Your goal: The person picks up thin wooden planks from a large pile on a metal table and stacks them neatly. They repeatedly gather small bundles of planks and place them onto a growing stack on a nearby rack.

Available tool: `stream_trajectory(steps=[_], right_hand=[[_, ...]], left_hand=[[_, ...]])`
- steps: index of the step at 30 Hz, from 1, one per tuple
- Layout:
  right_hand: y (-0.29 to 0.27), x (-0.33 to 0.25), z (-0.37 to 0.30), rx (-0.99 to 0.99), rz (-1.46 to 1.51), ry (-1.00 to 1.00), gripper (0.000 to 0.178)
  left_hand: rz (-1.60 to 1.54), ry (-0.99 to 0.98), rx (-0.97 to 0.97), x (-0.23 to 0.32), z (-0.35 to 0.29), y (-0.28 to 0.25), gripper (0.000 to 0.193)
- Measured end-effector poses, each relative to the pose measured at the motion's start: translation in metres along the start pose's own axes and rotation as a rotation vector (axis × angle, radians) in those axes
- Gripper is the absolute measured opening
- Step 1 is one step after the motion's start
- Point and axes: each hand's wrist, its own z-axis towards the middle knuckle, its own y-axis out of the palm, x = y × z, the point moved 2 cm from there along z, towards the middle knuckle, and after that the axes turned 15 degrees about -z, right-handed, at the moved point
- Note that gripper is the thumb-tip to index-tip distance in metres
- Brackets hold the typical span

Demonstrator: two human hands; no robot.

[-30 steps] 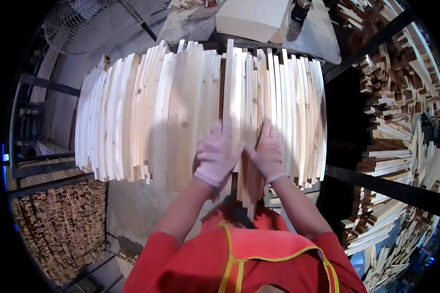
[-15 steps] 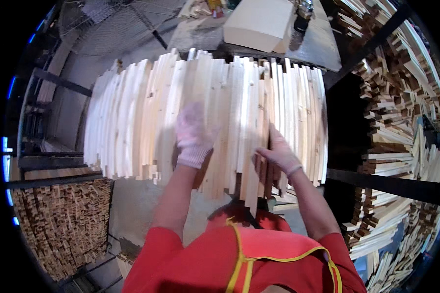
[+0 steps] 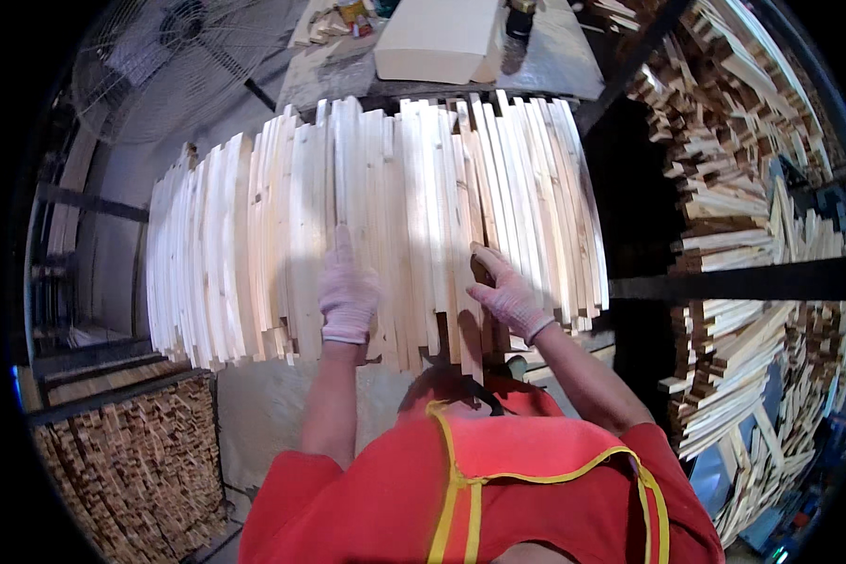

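Left grip (image 3: 349, 296) and right grip (image 3: 511, 295): both in pale pinkish-white knit gloves, ribbed cuffs (image 3: 346, 331) at wrist. Forearms (image 3: 329, 404) bare. Red top, short plain sleeves (image 3: 291, 489). Over it a lighter red apron (image 3: 535, 446), bib rounded at the top, bright yellow trim (image 3: 559, 477) along the edge; shoulder straps (image 3: 459, 517) red, yellow-bordered. Fine glove texture blurry.

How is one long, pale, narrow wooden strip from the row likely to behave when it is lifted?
Such a long, pale, narrow wooden strip looks straight, so it would probably stay stiff. Its slim shape suggests fairly low weight. Its flat faces make rolling unlikely.
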Motion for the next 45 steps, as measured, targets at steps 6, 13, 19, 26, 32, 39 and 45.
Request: stream_trajectory(steps=[6,13,19,26,32,39,45], right_hand=[[-0.056,-0.043,-0.008,0.099,0.571,0.189,0.079],[-0.109,0.029,0.029,0.235,0.276,0.355,0.105],[-0.052,0.014,0.048,0.091,-0.491,0.226,0.102],[-0.047,0.052,-0.024,-0.103,0.068,0.156,0.089],[0.004,0.081,-0.060,0.235,-0.228,0.016,0.070],[-0.097,0.070,-0.286,0.239,-0.039,0.295,0.067],[-0.083,0.135,-0.526,0.494,0.031,0.636,0.073]], left_hand=[[-0.302,0.399,0.049,0.087,-0.024,0.041,0.090],[-0.377,0.710,-0.483,0.165,-0.092,0.039,0.085],[-0.122,1.120,-0.611,0.087,-0.150,0.081,0.074],[-0.196,1.230,-0.655,0.087,-0.156,0.073,0.065],[0.054,1.211,-0.833,0.109,-0.153,0.105,0.042],[0.353,1.296,-0.513,-0.005,-0.077,0.172,0.050],[0.185,1.406,-0.664,0.149,-0.196,0.153,0.063]])
